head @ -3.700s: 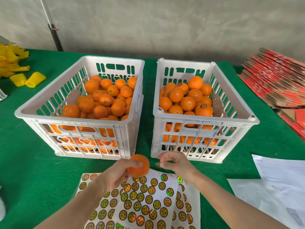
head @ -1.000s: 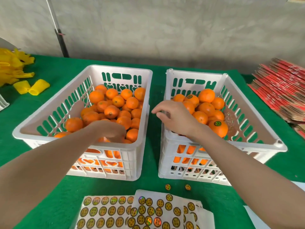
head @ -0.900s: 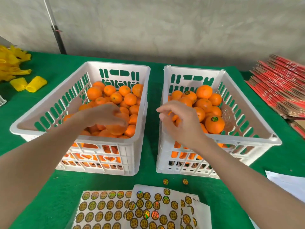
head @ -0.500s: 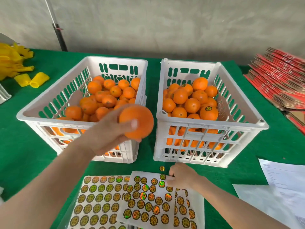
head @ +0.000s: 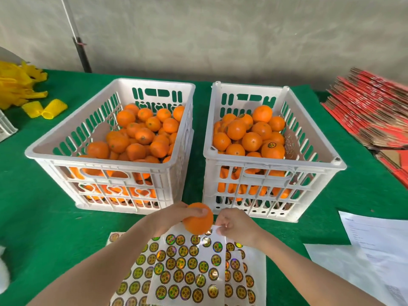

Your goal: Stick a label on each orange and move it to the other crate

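Note:
My left hand grips an orange just above the top edge of the sticker sheets, in front of the two white crates. My right hand is right beside the orange, its fingertips pinching at the top corner of the upper sheet; whether a label is between them cannot be told. The left crate holds several plain oranges. The right crate holds several oranges, a few showing round labels.
Yellow foam nets lie at the far left on the green cloth. Red flat cartons are stacked at the right. White printed papers lie at the near right.
My left hand has brought the orange down from in front of the crates to just above the sticker sheet. My right hand stays at the sheet's top corner, now touching close to the orange.

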A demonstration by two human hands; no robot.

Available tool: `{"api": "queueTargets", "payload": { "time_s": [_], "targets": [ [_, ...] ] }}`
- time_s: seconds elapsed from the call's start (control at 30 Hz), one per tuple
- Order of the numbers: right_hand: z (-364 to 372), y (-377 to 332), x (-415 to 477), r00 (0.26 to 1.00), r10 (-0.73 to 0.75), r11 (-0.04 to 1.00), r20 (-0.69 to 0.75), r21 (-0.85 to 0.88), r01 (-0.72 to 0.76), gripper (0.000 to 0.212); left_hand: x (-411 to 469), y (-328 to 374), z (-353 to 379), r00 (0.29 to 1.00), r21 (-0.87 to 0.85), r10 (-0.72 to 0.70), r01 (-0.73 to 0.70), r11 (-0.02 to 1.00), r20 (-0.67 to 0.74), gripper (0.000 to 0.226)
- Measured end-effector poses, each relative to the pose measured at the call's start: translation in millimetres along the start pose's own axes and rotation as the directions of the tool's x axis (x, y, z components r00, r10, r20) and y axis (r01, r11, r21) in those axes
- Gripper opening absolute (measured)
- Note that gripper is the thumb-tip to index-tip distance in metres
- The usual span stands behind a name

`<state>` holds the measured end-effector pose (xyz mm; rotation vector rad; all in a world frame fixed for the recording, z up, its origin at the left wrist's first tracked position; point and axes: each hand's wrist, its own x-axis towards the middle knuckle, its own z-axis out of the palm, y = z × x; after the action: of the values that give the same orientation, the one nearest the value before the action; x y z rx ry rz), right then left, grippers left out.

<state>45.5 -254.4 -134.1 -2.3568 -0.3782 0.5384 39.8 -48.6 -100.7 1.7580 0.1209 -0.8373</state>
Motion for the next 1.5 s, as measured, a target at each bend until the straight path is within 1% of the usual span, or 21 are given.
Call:
{"api": "queueTargets", "payload": {
  "time_s": [0.03, 0.07, 0.13, 0.17, 0.27, 0.4, 0.47, 0.57, 0.63, 0.73, 0.87, 1.03, 1.1, 1.2, 1.3, 1.33, 1.43, 1.5],
  "targets": [
    [-2, 0, -1, 1.000, 0.004, 1.000, 0.004, 0.023, -0.004, 0.028, 3, 0, 0, 1.000, 0.018, 0.002, -0.003, 1.000, 0.031, 0.070],
    [-3, 1, -2, 1.000, 0.003, 0.999, 0.010, 0.046, -0.003, 0.029, 6, 0, -1, 0.998, 0.015, 0.014, -0.015, 1.000, 0.060, 0.078],
    [-4, 1, -4, 0.999, -0.032, 0.997, 0.016, 0.070, 0.031, 0.023, 10, 1, -2, 0.991, -0.041, 0.056, -0.051, 0.998, 0.124, 0.092],
    [-3, 1, -5, 0.997, -0.071, 0.995, 0.006, 0.064, 0.070, 0.023, 12, 1, -3, 0.986, -0.076, 0.071, -0.060, 0.995, 0.154, 0.096],
    [-1, 1, -6, 0.975, -0.211, 0.976, -0.065, 0.037, 0.214, 0.028, 18, -2, -8, 0.977, -0.185, 0.060, -0.021, 0.983, 0.204, 0.101],
    [4, 2, -7, 0.962, -0.228, 0.963, -0.147, 0.108, 0.245, 0.026, 24, -7, -12, 0.970, -0.289, 0.015, 0.058, 0.956, 0.244, 0.107],
    [8, 3, -7, 0.949, -0.267, 0.956, -0.169, 0.081, 0.283, 0.023, 26, -10, -13, 0.973, -0.317, 0.013, 0.063, 0.946, 0.231, 0.109],
    [12, 3, -9, 0.905, -0.355, 0.934, -0.234, -0.040, 0.356, 0.015, 29, -14, -14, 0.974, -0.341, 0.013, 0.066, 0.938, 0.225, 0.111],
    [12, 5, -11, 0.882, -0.382, 0.923, -0.277, -0.072, 0.377, 0.010, 31, -16, -15, 0.975, -0.353, 0.012, 0.069, 0.933, 0.221, 0.114],
    [16, 5, -13, 0.894, -0.346, 0.937, -0.285, -0.050, 0.347, 0.007, 33, -17, -15, 0.974, -0.361, 0.007, 0.077, 0.929, 0.227, 0.115],
    [20, 6, -11, 0.921, -0.285, 0.954, -0.265, 0.011, 0.298, 0.007, 36, -17, -13, 0.973, -0.354, 0.024, 0.060, 0.933, 0.230, 0.109],
    [21, 0, -10, 0.948, -0.202, 0.963, -0.244, 0.129, 0.238, 0.003, 37, -17, -12, 0.969, -0.336, 0.021, 0.065, 0.940, 0.246, 0.108],
    [22, -1, -11, 0.953, -0.179, 0.964, -0.242, 0.151, 0.220, 0.003, 38, -17, -12, 0.967, -0.336, 0.014, 0.075, 0.939, 0.254, 0.108],
    [22, 1, -10, 0.964, -0.148, 0.975, -0.222, 0.128, 0.180, 0.005, 39, -15, -10, 0.964, -0.320, 0.002, 0.086, 0.944, 0.265, 0.109],
    [24, 4, -11, 0.959, -0.170, 0.976, -0.227, 0.093, 0.195, 0.004, 39, -15, -9, 0.961, -0.317, 0.004, 0.088, 0.944, 0.276, 0.107],
    [25, 4, -12, 0.954, -0.183, 0.976, -0.239, 0.070, 0.205, 0.004, 39, -14, -8, 0.960, -0.311, 0.015, 0.076, 0.947, 0.280, 0.105],
    [32, 3, -13, 0.930, -0.209, 0.976, -0.301, -0.001, 0.219, 0.016, 39, -13, -6, 0.957, -0.297, 0.040, 0.049, 0.954, 0.286, 0.102],
    [35, 2, -12, 0.914, -0.212, 0.976, -0.346, -0.027, 0.216, 0.016, 39, -12, -5, 0.956, -0.301, 0.044, 0.047, 0.953, 0.289, 0.102]
  ]
}}
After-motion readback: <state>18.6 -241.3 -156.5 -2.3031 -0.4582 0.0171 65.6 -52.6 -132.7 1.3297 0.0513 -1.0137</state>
